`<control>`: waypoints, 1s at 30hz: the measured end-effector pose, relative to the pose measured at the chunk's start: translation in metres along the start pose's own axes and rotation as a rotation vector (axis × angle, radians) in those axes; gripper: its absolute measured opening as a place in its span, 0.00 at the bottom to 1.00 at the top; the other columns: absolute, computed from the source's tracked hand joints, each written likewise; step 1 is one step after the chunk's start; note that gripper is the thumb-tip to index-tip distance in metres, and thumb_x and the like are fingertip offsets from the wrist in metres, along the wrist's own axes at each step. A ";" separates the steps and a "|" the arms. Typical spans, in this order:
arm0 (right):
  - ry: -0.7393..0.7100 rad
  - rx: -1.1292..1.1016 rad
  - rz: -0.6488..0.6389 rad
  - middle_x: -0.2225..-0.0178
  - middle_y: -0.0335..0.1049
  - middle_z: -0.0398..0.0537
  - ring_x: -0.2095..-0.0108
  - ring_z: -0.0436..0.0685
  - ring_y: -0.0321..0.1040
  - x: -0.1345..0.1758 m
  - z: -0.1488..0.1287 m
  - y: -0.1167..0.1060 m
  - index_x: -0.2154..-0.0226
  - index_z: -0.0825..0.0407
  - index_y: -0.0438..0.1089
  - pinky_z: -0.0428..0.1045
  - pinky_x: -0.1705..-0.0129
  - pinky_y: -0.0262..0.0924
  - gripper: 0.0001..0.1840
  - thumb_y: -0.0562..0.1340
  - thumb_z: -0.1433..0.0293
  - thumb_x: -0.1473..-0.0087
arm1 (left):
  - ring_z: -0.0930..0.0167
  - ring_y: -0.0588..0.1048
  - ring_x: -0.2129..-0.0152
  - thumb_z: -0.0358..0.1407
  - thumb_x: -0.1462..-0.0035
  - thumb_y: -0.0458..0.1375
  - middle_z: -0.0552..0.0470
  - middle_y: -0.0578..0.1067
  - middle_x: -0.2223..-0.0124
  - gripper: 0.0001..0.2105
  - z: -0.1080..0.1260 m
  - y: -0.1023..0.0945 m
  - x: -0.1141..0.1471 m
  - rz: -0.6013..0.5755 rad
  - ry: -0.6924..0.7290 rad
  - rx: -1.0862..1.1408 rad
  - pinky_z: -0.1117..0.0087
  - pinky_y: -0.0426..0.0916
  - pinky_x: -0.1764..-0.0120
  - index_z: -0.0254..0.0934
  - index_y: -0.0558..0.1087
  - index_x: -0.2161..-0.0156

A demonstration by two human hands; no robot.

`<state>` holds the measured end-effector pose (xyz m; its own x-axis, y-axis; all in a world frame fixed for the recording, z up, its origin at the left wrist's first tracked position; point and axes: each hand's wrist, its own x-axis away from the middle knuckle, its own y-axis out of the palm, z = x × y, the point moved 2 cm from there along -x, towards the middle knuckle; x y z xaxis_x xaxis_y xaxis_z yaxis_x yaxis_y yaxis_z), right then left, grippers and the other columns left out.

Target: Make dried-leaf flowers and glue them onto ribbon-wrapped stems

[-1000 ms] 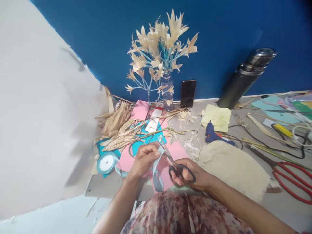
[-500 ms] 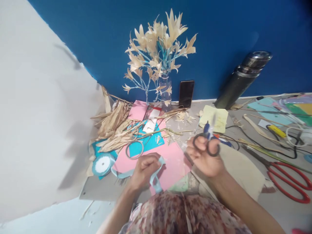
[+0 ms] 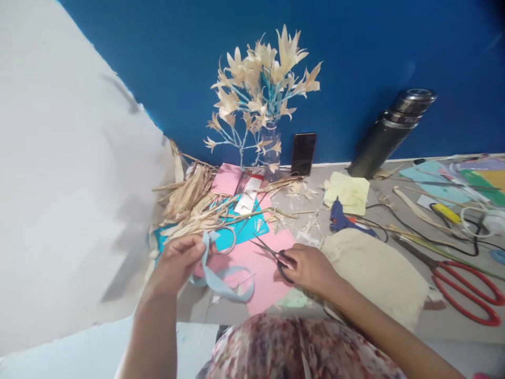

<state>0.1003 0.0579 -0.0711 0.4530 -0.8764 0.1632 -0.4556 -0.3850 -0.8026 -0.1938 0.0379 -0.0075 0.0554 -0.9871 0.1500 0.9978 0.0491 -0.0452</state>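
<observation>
A light blue ribbon (image 3: 221, 287) is pinched in my left hand (image 3: 177, 263), and its loose length curls down over the pink paper (image 3: 276, 295). My right hand (image 3: 311, 267) has its fingers in the black handles of small scissors (image 3: 269, 251). The blades are parted and point up and left, apart from the ribbon. Just past my left hand lies a ring (image 3: 232, 243), partly covered by the ribbon and fingers. The ribbon spool is hidden behind my left hand and forearm.
Dried husks (image 3: 189, 197) pile at the left. Husk flowers (image 3: 256, 68) stand in a clear bottle (image 3: 271, 152) beside a phone (image 3: 303, 153). A blue glue gun (image 3: 338, 218), red-handled scissors (image 3: 469, 295), a dark flask (image 3: 389, 137) and cords lie or stand on the right.
My left hand has moved left with the ribbon, now over where the spool showed. My right hand has come down and inward, and the scissors have swung to point left with blades apart.
</observation>
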 end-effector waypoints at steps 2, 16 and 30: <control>0.050 0.143 -0.091 0.67 0.74 0.51 0.68 0.58 0.71 -0.001 -0.003 0.002 0.68 0.52 0.73 0.49 0.69 0.51 0.16 0.65 0.55 0.45 | 0.68 0.72 0.78 0.47 0.50 0.65 0.50 0.74 0.77 0.16 0.008 -0.023 -0.005 0.203 0.051 -0.267 0.66 0.69 0.72 0.36 0.74 0.76; 0.037 0.130 -0.148 0.64 0.74 0.50 0.66 0.57 0.69 -0.006 -0.005 0.006 0.64 0.52 0.70 0.48 0.72 0.40 0.15 0.68 0.60 0.50 | 0.67 0.75 0.74 0.44 0.45 0.61 0.46 0.79 0.70 0.14 -0.024 0.102 0.006 -0.268 -0.058 -0.160 0.69 0.69 0.70 0.35 0.77 0.75; 0.225 -0.032 0.198 0.71 0.77 0.46 0.71 0.53 0.70 -0.003 0.043 -0.089 0.70 0.52 0.75 0.46 0.71 0.50 0.11 0.58 0.69 0.42 | 0.70 0.74 0.77 0.45 0.53 0.69 0.48 0.78 0.73 0.15 -0.051 0.110 -0.002 -0.108 -0.319 0.193 0.70 0.69 0.69 0.33 0.75 0.71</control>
<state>0.1730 0.1072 -0.0248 0.1731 -0.9761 0.1316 -0.5437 -0.2061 -0.8136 -0.0862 0.0371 -0.0632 -0.0719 -0.8928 0.4448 0.9854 0.0053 0.1699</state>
